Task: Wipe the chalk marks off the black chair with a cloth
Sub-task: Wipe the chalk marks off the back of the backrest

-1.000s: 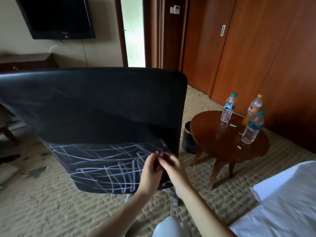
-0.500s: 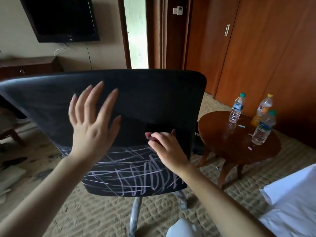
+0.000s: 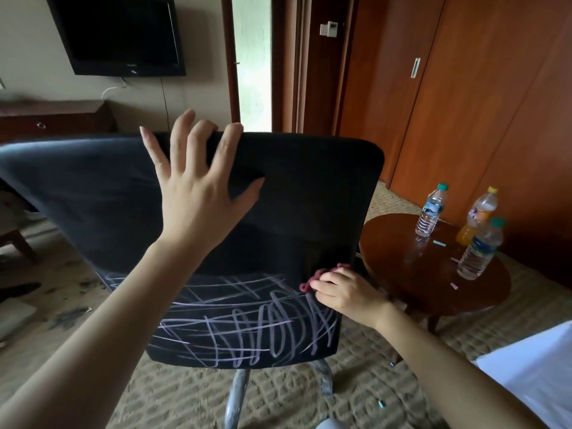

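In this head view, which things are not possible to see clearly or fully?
Cloth: mostly under the right hand; only a reddish edge shows.
Left hand: its fingertips reach past the top edge of the black chair; grip or mere touch is unclear.
Base of the chair: cut off by the bottom edge of the head view.
Bottles: labels too small to read.

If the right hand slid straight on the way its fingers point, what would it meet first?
The chalk marks on the chair: the right hand holds a cloth at their right edge, fingers pointing left. Farther along, likely the left forearm.
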Demonstrator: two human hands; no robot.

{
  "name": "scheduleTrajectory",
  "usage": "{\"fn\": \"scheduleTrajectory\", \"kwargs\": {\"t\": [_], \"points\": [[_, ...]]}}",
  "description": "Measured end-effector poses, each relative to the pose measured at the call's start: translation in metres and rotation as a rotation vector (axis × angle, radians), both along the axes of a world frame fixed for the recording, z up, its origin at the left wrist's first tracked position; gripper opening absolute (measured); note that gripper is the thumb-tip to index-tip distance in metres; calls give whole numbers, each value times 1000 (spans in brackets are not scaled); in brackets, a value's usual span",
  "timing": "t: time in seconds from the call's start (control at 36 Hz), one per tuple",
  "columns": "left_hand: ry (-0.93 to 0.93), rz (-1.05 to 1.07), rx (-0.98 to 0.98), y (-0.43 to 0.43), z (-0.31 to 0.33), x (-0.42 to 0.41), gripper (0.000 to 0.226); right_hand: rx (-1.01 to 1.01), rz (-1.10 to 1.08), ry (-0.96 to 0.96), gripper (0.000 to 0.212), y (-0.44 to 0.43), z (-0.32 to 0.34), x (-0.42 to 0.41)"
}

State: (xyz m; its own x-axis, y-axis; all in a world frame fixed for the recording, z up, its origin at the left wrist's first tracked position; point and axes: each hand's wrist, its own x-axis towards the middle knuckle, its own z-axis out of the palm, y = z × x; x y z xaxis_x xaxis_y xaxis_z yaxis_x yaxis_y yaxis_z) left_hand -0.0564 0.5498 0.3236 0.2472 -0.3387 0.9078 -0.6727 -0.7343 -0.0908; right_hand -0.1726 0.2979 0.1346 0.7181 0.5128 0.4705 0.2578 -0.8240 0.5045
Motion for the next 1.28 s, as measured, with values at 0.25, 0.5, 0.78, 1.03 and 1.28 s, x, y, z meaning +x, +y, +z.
{"fn": "scheduleTrajectory", "kwargs": {"t": [0.25,0.5,0.78,1.03,1.28], "points": [[30,17,0,-5,0,-11,58,50,-269,240,25,-35,-3,-58],[47,15,-30,1,2,-12,57,150,90,-96,26,28,72,6],[40,12,-54,11,1,-1,61,123,188,-99,22,29,22,31],[-26,10,-81,7,-2,9,61,82,196,-37,19,-3,-23,17],[-54,-7,-97,6,-4,8,60,86,128,215,10,-30,-80,2]]}}
